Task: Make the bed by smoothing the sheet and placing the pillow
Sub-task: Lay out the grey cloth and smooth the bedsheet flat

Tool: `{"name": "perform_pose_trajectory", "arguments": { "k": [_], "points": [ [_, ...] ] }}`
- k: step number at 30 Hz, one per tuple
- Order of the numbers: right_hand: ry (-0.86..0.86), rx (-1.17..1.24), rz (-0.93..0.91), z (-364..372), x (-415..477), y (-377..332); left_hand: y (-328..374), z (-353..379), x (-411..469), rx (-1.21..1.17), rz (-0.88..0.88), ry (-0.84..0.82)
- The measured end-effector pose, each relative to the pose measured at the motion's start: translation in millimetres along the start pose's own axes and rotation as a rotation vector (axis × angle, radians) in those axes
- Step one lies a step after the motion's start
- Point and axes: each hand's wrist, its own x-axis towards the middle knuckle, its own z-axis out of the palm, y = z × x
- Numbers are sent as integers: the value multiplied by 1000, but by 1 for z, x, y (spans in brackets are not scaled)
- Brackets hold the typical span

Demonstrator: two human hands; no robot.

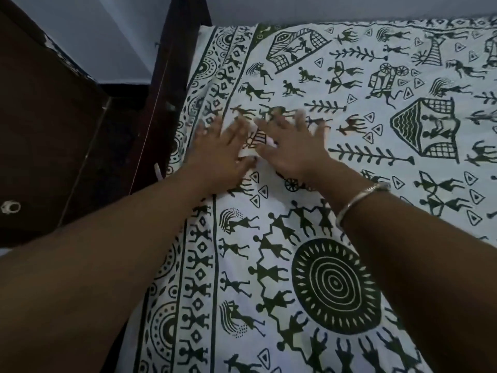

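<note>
Left hand (220,154) and right hand (291,146) lay side by side, flat on patterned sheet (349,162) near dark bed frame (161,76); fingers spread wide, gripping nothing.

To my left I note a dark wooden panel (48,117), door or cabinet I cannot tell, with pale flecks along its upper edge and a small metal ring fitting (10,207) low on its face. Just beside it runs the dark wooden bed frame (161,76), its rail receding to an upright post. A pale wall (126,36) stands behind both. A small pale object (158,172) against the rail is too blurred to identify.
</note>
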Motion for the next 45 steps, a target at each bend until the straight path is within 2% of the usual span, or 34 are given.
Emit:
{"name": "perform_pose_trajectory", "arguments": {
  "k": [2, 4, 6, 9, 12, 17, 22, 29, 33, 39, 45],
  "points": [
    [76, 32, -52, -4, -1, -4, -12, -3, 4, -37, -201, -50],
    [175, 73, 60, -1, -14, 4, -14, -14, 7, -102, -276, -69],
    [239, 154, 168, 6, -35, 19, 0, -26, 2, -109, -165, 6],
    [343, 224, 208, 15, -71, 43, 41, -38, -18, -145, 62, 91],
    [390, 267, 230, 16, -101, 67, 90, -43, -24, -216, 104, 77],
    [447, 207, 246, -10, -150, 129, 191, -59, -22, -198, 212, 43],
    [388, 162, 362, -47, -220, 218, 310, -88, -18, -215, 303, 16],
    [279, 77, 383, -102, -302, 341, 456, -122, -8, -345, 278, 29],
    [235, 94, 412, -127, -331, 384, 504, -142, -14, -386, 258, 17],
    [220, 115, 457, -144, -367, 420, 543, -164, -20, -299, 297, -27],
    [256, 14, 487, -147, -397, 512, 639, -172, -2, -293, 352, -18]
  ]
}}
